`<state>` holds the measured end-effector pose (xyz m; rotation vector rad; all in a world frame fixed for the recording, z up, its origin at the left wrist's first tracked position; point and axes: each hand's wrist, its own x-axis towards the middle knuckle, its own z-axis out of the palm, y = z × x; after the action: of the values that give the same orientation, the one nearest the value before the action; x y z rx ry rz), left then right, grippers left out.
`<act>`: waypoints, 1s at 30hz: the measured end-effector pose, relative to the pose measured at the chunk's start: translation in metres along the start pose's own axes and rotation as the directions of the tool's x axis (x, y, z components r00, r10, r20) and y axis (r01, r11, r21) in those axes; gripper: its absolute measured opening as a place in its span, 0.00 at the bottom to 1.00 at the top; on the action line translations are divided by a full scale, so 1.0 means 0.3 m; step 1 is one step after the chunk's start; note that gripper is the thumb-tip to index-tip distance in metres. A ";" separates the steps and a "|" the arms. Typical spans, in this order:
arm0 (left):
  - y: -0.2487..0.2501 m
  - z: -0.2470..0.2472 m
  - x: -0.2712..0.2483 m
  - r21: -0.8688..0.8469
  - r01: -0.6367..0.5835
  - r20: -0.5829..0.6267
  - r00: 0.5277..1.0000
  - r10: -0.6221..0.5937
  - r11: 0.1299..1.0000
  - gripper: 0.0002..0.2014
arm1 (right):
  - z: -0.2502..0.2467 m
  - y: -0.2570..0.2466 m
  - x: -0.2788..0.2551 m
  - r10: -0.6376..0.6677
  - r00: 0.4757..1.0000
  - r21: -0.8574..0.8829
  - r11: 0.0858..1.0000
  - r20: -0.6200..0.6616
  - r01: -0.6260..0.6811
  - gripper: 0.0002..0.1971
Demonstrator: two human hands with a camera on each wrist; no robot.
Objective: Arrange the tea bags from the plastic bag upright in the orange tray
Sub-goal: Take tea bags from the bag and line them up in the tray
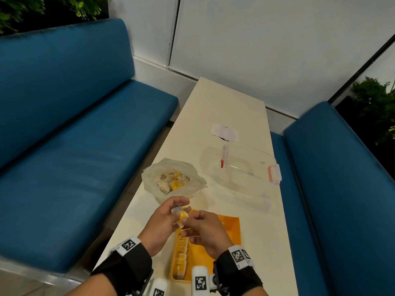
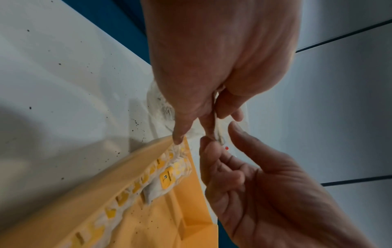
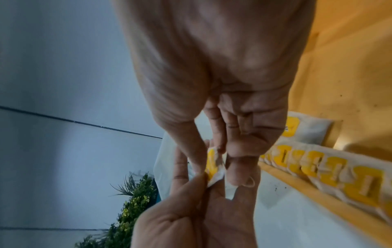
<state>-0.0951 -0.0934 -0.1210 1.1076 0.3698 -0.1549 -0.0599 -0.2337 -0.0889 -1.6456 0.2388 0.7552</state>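
Both hands meet above the orange tray's [image 1: 229, 229] far end: left hand [image 1: 163, 221] and right hand [image 1: 205, 228] each pinch one tea bag [image 1: 181, 216] (yellow tag, crumpled white paper) between thumb and fingertips. Upright tea bags [image 1: 180, 253] line the tray's left wall. Plastic bag [image 1: 171, 178] with loose tea bags lies beyond, near the table's [image 1: 224, 99] left edge.

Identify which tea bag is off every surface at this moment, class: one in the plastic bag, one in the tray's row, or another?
The tea bag pinched between the left hand and right hand, above the orange tray.
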 end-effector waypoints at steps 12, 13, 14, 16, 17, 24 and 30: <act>-0.010 -0.064 -0.006 0.125 -0.008 -0.074 0.997 0.017 0.992 0.17 | -0.085 -0.092 0.004 -0.399 0.917 -0.702 0.653 0.000 0.284 0.07; -0.008 -0.070 -0.006 0.187 -0.016 -0.079 0.996 0.031 0.982 0.15 | -0.094 -0.097 0.006 -0.378 0.922 -0.827 0.491 0.079 0.273 0.10; -0.007 -0.073 -0.006 0.248 -0.029 -0.079 0.996 0.050 0.968 0.14 | -0.104 -0.101 0.008 -0.341 0.932 -0.890 0.378 0.122 0.255 0.12; -0.006 -0.072 -0.004 0.346 -0.081 -0.051 0.993 0.104 0.935 0.14 | -0.129 -0.106 0.015 -0.324 0.937 -0.910 0.333 0.134 0.245 0.14; -0.007 -0.070 0.001 0.395 -0.114 -0.029 0.990 0.136 0.912 0.15 | -0.140 -0.110 0.016 -0.333 0.934 -0.908 0.337 0.132 0.249 0.13; 0.002 -0.032 0.046 0.715 -0.248 0.250 0.964 0.093 0.654 0.24 | -0.143 -0.132 -0.005 -0.325 0.911 -0.883 0.307 0.252 0.354 0.16; -0.004 -0.002 0.055 0.719 -0.275 0.212 0.961 0.175 0.639 0.11 | -0.141 -0.119 -0.018 -0.399 0.888 -0.818 0.415 0.230 0.398 0.17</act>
<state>-0.0803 -0.0924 -0.1282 1.9504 0.0279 -0.1538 -0.0302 -0.2664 -0.0555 -2.5164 -0.6572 0.4929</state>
